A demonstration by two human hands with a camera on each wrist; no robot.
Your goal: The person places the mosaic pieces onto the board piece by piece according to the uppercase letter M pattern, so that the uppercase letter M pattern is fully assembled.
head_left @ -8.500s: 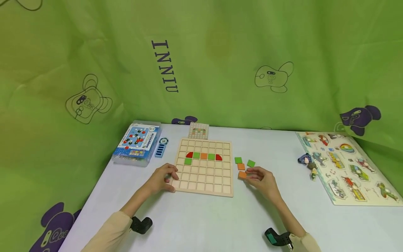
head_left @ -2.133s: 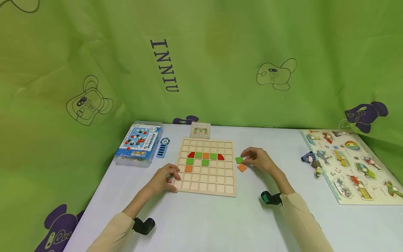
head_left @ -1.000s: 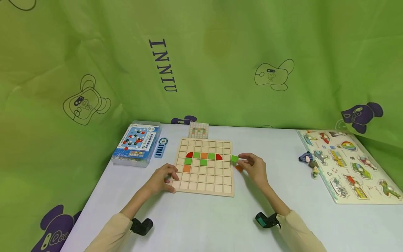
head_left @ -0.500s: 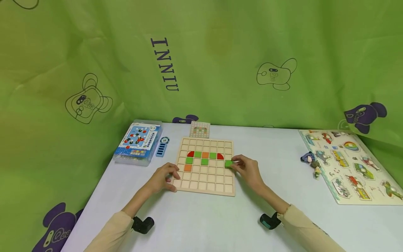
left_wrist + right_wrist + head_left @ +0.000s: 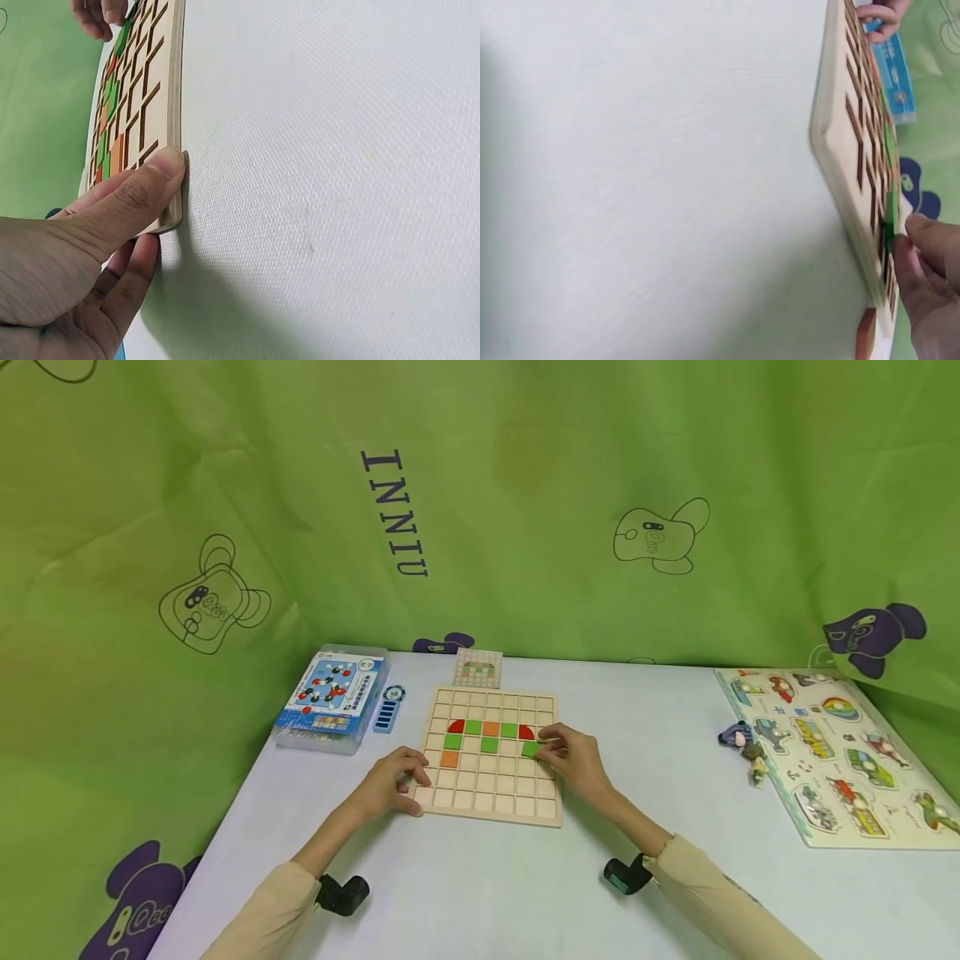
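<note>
The left hand (image 5: 386,783) holds the near-left corner of a wooden grid board (image 5: 495,789). Its thumb (image 5: 165,161) presses on the edge in the left wrist view. The right hand (image 5: 579,766) pinches a green square tile (image 5: 530,750) over the board's right part, just below a red quarter-round piece (image 5: 527,732). In the right wrist view this green tile (image 5: 889,214) shows beside the fingertips. On the board lie another red piece (image 5: 457,727), several green tiles (image 5: 453,741) and orange tiles (image 5: 449,759). A loose orange tile (image 5: 865,334) lies beside the board, hidden in the head view.
Behind the board lies a small pattern card (image 5: 477,668). A clear box with a blue label (image 5: 330,700) and a blue strip with a dial (image 5: 387,712) stand left. At right are small figurines (image 5: 737,735) and a picture puzzle board (image 5: 847,760) on the white table.
The right hand has carried the green tile from the table leftward over the board. Since the oldest frame, another green tile and an orange tile have come onto the board. The left hand stays put.
</note>
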